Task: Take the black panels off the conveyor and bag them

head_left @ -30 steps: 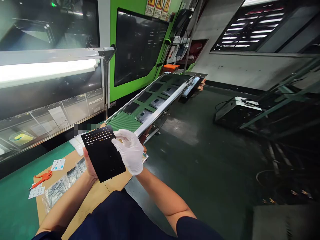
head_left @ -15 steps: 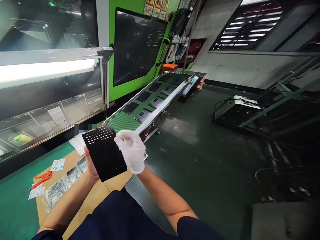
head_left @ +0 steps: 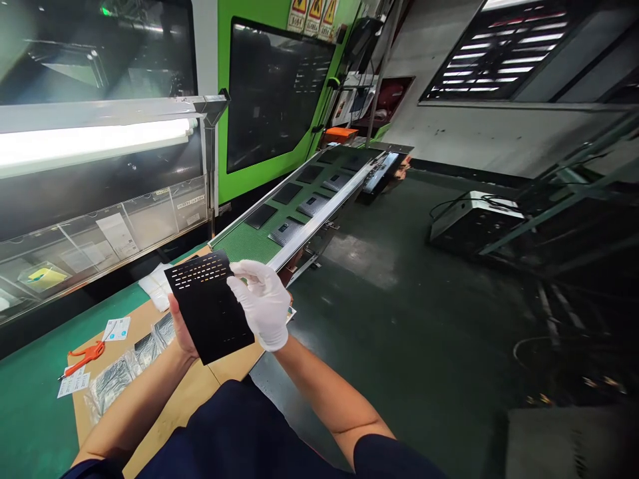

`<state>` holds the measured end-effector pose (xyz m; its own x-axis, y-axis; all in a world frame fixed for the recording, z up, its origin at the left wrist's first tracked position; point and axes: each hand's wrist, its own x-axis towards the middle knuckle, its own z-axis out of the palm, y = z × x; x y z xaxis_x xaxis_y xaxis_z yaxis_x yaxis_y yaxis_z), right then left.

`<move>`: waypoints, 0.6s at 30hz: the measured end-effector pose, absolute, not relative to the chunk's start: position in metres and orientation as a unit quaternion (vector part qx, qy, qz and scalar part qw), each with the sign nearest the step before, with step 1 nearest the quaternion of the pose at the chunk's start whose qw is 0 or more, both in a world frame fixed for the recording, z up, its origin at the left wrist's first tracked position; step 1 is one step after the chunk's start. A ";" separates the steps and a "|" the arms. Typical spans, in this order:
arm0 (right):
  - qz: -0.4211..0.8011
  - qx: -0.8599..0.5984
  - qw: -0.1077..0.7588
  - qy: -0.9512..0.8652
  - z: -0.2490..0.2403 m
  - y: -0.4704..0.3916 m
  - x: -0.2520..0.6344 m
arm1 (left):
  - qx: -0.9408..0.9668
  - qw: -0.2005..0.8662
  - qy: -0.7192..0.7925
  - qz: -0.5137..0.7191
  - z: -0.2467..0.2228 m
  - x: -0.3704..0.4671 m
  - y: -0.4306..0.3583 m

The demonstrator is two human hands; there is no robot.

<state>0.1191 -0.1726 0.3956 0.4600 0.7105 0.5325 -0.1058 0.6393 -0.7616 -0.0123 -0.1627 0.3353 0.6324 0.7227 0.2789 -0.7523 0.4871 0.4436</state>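
Note:
A flat black plastic panel [head_left: 214, 313] with rows of narrow slots near its far end is tilted up before me. Bare and ungloved, my left hand [head_left: 182, 326] grips its left edge; most of the fingers are hidden behind it. My right hand [head_left: 262, 299], in a white glove, is at the panel's upper right edge with thumb and fingers curled together there. Below the panel lies brown cardboard [head_left: 194, 396] on a green table [head_left: 30, 386]. Bagged dark panels [head_left: 117, 379] lie on the cardboard, left of my left forearm.
A green conveyor belt [head_left: 239, 246] carries several black panels beyond my hands. An orange air gun [head_left: 87, 356] and printed labels [head_left: 117, 329] lie at the left. White bags [head_left: 157, 286] rest behind the panel. A lit tube lamp [head_left: 94, 140] hangs above the table.
The right thumb has shifted very slightly left along the panel's edge. The panel and my left hand stay nearly where they were.

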 end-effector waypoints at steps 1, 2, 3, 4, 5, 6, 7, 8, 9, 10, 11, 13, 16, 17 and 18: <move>0.261 -0.338 0.784 -0.451 0.397 -0.174 0.119 | 0.274 0.863 -0.034 0.423 0.336 -0.011 -0.164; 0.262 -0.341 0.783 -0.450 0.398 -0.175 0.119 | 0.277 0.864 -0.041 0.418 0.337 -0.010 -0.165; 0.263 -0.346 0.781 -0.449 0.399 -0.176 0.119 | 0.278 0.866 -0.048 0.413 0.337 -0.009 -0.165; 0.262 -0.352 0.779 -0.448 0.399 -0.177 0.119 | 0.279 0.867 -0.054 0.409 0.337 -0.009 -0.165; 0.261 -0.357 0.777 -0.448 0.400 -0.177 0.120 | 0.278 0.868 -0.058 0.407 0.336 -0.009 -0.165; 0.258 -0.360 0.776 -0.448 0.400 -0.178 0.120 | 0.277 0.868 -0.060 0.407 0.335 -0.009 -0.165; 0.255 -0.362 0.775 -0.450 0.400 -0.178 0.120 | 0.275 0.868 -0.057 0.410 0.334 -0.010 -0.164; 0.250 -0.362 0.776 -0.452 0.400 -0.179 0.120 | 0.274 0.868 -0.052 0.412 0.333 -0.011 -0.163; 0.245 -0.361 0.777 -0.453 0.400 -0.179 0.120 | 0.273 0.867 -0.044 0.413 0.333 -0.013 -0.162; 0.242 -0.358 0.780 -0.453 0.399 -0.178 0.120 | 0.273 0.867 -0.035 0.416 0.332 -0.014 -0.162; 0.240 -0.355 0.783 -0.451 0.398 -0.178 0.120 | 0.273 0.866 -0.028 0.419 0.332 -0.015 -0.161; 0.244 -0.348 0.786 -0.449 0.398 -0.176 0.120 | 0.273 0.864 -0.020 0.422 0.332 -0.017 -0.161; 0.269 -0.331 0.781 -0.457 0.398 -0.174 0.119 | 0.276 0.866 -0.019 0.416 0.334 -0.018 -0.162; 0.276 -0.322 0.778 -0.463 0.398 -0.173 0.119 | 0.276 0.866 -0.019 0.416 0.335 -0.018 -0.162; 0.282 -0.314 0.777 -0.467 0.398 -0.173 0.118 | 0.275 0.865 -0.019 0.420 0.335 -0.018 -0.162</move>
<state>0.1184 -0.1726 0.3984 0.4052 0.7311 0.5489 -0.1443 0.6440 -0.7513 -0.0182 -0.1621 0.3351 0.6467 0.7154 0.2644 -0.7368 0.4963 0.4592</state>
